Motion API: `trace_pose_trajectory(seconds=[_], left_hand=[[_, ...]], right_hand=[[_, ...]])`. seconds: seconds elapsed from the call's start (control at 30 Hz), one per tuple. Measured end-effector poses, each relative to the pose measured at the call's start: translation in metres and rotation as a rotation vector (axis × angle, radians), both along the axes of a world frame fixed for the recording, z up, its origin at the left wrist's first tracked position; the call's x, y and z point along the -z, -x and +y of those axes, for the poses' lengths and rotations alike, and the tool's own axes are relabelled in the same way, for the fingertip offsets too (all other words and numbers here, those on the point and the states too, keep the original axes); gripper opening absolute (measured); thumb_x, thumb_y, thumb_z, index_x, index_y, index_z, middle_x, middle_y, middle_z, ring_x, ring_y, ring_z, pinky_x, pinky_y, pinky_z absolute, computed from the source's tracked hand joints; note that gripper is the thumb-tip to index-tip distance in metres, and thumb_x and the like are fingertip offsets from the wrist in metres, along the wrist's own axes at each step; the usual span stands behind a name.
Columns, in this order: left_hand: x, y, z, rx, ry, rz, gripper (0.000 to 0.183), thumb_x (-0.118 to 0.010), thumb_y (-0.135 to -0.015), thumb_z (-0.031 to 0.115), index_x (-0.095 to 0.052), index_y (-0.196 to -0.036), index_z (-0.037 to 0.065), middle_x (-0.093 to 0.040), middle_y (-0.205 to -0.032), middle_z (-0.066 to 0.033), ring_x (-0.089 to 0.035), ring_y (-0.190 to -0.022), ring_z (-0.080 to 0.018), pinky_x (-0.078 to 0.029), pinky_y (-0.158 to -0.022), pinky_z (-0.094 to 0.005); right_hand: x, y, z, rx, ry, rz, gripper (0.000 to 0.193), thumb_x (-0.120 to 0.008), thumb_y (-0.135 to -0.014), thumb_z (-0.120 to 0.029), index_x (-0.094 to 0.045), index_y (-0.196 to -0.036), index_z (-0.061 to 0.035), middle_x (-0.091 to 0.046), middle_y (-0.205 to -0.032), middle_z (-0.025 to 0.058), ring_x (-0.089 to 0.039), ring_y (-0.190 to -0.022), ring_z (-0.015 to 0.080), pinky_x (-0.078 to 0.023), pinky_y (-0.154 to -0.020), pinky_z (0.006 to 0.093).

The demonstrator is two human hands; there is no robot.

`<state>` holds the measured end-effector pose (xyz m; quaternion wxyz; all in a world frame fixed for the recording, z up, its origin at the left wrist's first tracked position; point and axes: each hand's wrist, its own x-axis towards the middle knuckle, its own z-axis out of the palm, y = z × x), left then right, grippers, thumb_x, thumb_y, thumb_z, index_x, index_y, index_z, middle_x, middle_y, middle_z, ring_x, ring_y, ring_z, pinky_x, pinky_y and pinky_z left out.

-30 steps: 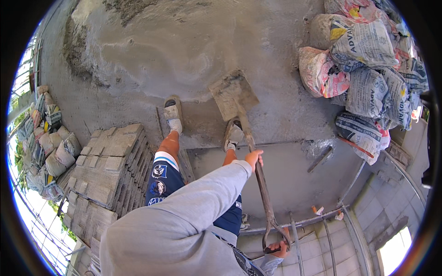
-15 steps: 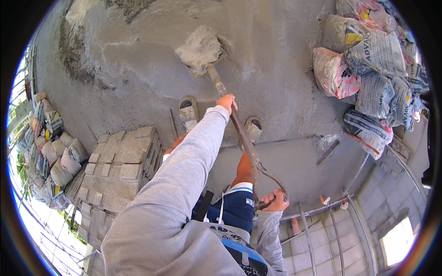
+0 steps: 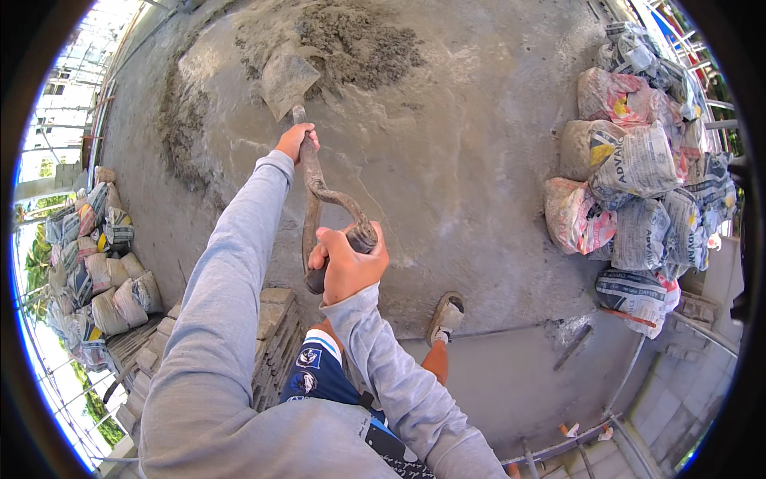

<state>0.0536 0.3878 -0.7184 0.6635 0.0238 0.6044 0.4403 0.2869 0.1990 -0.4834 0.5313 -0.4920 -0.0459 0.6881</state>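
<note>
A shovel (image 3: 313, 176) reaches away from me, its metal blade (image 3: 287, 84) at the near-left edge of a dark, wet heap of mortar (image 3: 359, 44). My left hand (image 3: 298, 142) is closed round the shaft just behind the blade. My right hand (image 3: 351, 259) grips the loop-shaped handle end, close in front of my body. The blade's grey face shows no tall pile on it; whether a thin layer clings there I cannot tell.
Filled sacks are stacked at the right (image 3: 638, 168) and at the far left (image 3: 96, 279). Stacked paving blocks (image 3: 271, 327) stand by my legs. A ridge of rough mortar (image 3: 183, 128) lies on the wet grey floor (image 3: 471, 215). Metal bars (image 3: 630, 371) border a lower area at the near right.
The shovel has swung forward and left to the mortar heap. The pale load on its blade is no longer seen. My right hand has risen and come nearer my left; my body has moved forward.
</note>
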Motion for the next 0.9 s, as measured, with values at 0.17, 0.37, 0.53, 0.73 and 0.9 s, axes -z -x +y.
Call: trace_pose_trajectory(seconds=[0.17, 0.37, 0.53, 0.73, 0.9], left_hand=[[0.025, -0.111, -0.113, -0.253, 0.252, -0.284, 0.027, -0.066, -0.080, 0.027, -0.045, -0.078, 0.010, -0.046, -0.058, -0.0029, -0.048, -0.047, -0.0170, -0.045, -0.047, -0.0338], [0.082, -0.383, -0.397, -0.096, 0.681, -0.209, 0.016, -0.066, -0.081, 0.016, -0.052, -0.080, 0.009, -0.047, -0.065, -0.0044, -0.050, -0.053, -0.0191, -0.046, -0.050, -0.0398], [0.056, -0.564, -0.548, -0.062, 0.928, -0.428, 0.019, -0.067, -0.078, 0.012, -0.051, -0.086, 0.005, -0.050, -0.069, -0.0083, -0.052, -0.053, -0.0210, -0.048, -0.048, -0.0411], [0.079, -0.581, -0.573, -0.078, 0.977, -0.551, 0.019, -0.066, -0.081, 0.017, -0.051, -0.087, 0.006, -0.050, -0.073, -0.0071, -0.053, -0.057, -0.0208, -0.049, -0.054, -0.0415], [0.115, -0.479, -0.507, -0.150, 0.864, -0.307, 0.015, -0.062, -0.083, 0.015, -0.049, -0.084, 0.007, -0.047, -0.068, -0.0056, -0.048, -0.050, -0.0184, -0.045, -0.046, -0.0399]], right_hand=[[0.016, -0.116, -0.144, 0.133, 0.183, 0.031, 0.021, -0.060, -0.071, 0.003, -0.044, -0.080, -0.0056, -0.045, -0.057, 0.0080, -0.047, -0.044, 0.0193, -0.044, -0.044, 0.0366], [0.047, -0.346, -0.394, 0.478, 0.796, -0.461, 0.017, -0.059, -0.068, -0.005, -0.047, -0.080, -0.0062, -0.040, -0.051, 0.0051, -0.041, -0.037, 0.0178, -0.038, -0.033, 0.0342], [-0.031, -0.478, -0.510, 0.428, 0.874, -0.769, 0.017, -0.057, -0.071, -0.013, -0.045, -0.062, -0.0064, -0.038, -0.047, 0.0053, -0.037, -0.032, 0.0176, -0.036, -0.030, 0.0325], [-0.020, -0.495, -0.505, 0.404, 0.886, -0.798, 0.026, -0.059, -0.075, -0.018, -0.043, -0.057, -0.0064, -0.040, -0.046, 0.0066, -0.037, -0.033, 0.0181, -0.034, -0.031, 0.0310], [0.022, -0.391, -0.435, 0.313, 0.838, -0.849, 0.021, -0.060, -0.076, -0.013, -0.046, -0.061, -0.0048, -0.041, -0.046, 0.0077, -0.039, -0.033, 0.0205, -0.037, -0.033, 0.0355]])
